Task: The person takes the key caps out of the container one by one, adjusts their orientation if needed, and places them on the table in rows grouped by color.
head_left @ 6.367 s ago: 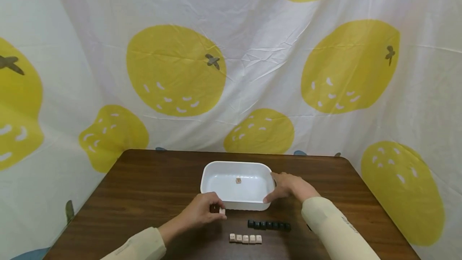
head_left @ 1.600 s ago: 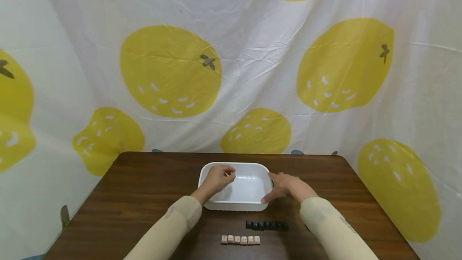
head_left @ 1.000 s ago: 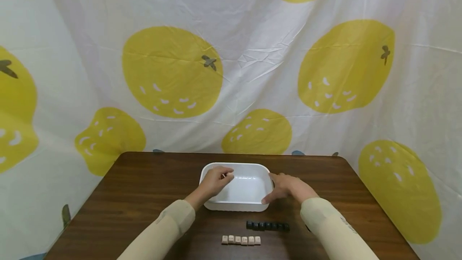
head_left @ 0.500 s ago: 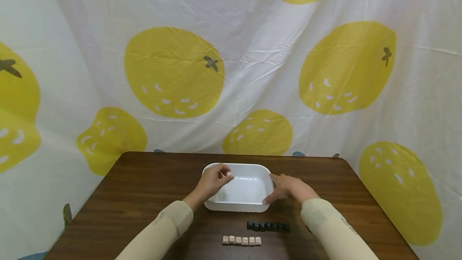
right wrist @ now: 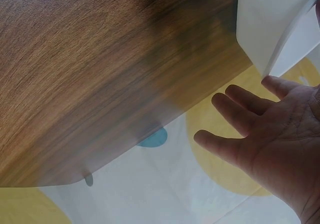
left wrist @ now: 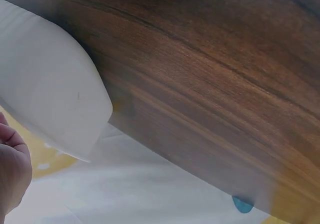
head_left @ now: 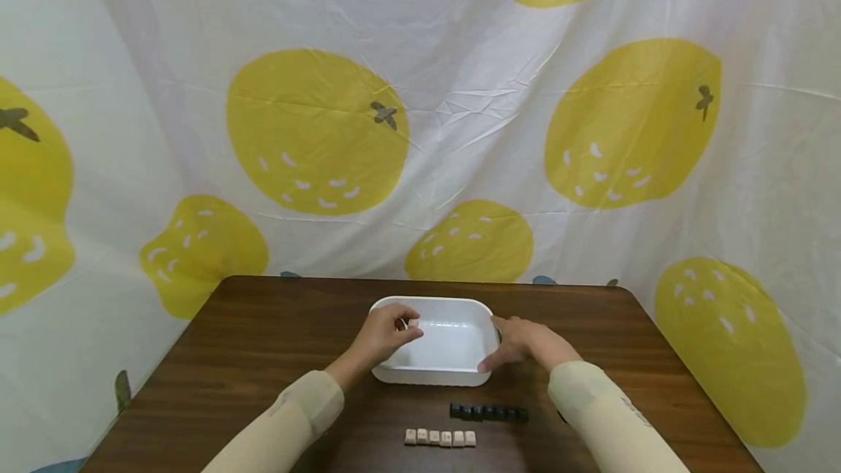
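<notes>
My left hand (head_left: 383, 333) is over the left part of a white plastic tub (head_left: 434, 378), thumb and fingertips pinching a small pale keycap (head_left: 413, 323). Only part of that hand (left wrist: 14, 169) enters the left wrist view, beside the tub wall (left wrist: 55, 79), and its keycap is out of sight there. My right hand (head_left: 522, 341) rests at the tub's right end, thumb near the front corner. In the right wrist view the right hand (right wrist: 280, 134) has its fingers spread, one fingertip right at the tub's rim (right wrist: 272, 59).
In front of the tub a row of black keycaps (head_left: 489, 412) lies on the brown wooden table (head_left: 296, 334). Nearer still is a row of several pale keycaps (head_left: 440, 439). A white cloth with yellow lemons (head_left: 315, 137) hangs behind the table.
The pale row has gained a keycap at its left end. My left hand went from there into the tub, then shifted slightly nearer with a pale keycap showing. My right hand stays at the tub.
</notes>
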A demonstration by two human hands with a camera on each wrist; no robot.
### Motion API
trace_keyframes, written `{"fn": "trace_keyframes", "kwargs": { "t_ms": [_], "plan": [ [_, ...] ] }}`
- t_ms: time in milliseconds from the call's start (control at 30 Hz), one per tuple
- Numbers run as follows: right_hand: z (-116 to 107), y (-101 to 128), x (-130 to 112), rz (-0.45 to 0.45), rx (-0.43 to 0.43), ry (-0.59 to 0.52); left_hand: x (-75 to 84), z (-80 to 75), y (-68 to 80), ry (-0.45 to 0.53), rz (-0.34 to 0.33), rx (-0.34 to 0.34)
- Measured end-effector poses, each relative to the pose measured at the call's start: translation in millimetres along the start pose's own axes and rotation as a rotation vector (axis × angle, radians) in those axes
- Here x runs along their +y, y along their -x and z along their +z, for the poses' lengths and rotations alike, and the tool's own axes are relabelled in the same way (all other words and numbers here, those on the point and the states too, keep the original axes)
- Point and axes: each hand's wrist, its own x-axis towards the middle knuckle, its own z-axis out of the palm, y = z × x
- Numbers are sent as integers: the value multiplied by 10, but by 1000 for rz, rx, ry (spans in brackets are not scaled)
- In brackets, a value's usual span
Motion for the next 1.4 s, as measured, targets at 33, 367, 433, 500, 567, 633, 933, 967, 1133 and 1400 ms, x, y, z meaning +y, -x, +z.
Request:
{"fn": "trace_keyframes", "kwargs": {
  "t_ms": [33,367,433,500,567,633,933,967,1133,1400],
  "plan": [
    [-1,1,0,-1,1,0,7,-11,14,3,-3,-3],
    [6,-12,11,-9,1,3,106,-153,298,-12,5,-35],
    [8,-14,12,-10,0,3,125,-184,385,-2,22,-63],
    [8,-14,12,-11,0,4,131,-209,481,5,38,-97],
    [7,-11,10,-12,0,6,132,-236,581,4,50,-134],
    [6,-10,9,-12,1,5,118,-254,679,4,55,-169],
    [-2,-10,13,-5,-4,-9,29,-210,972,-75,18,-358],
    [-1,-13,14,-5,-4,-7,24,-193,990,-89,18,-374],
    [0,-23,11,-7,-5,-8,21,-105,1060,-148,35,-401],
    [-8,-5,-3,-10,-7,-14,28,-23,1097,-166,25,-419]
  ]
}}
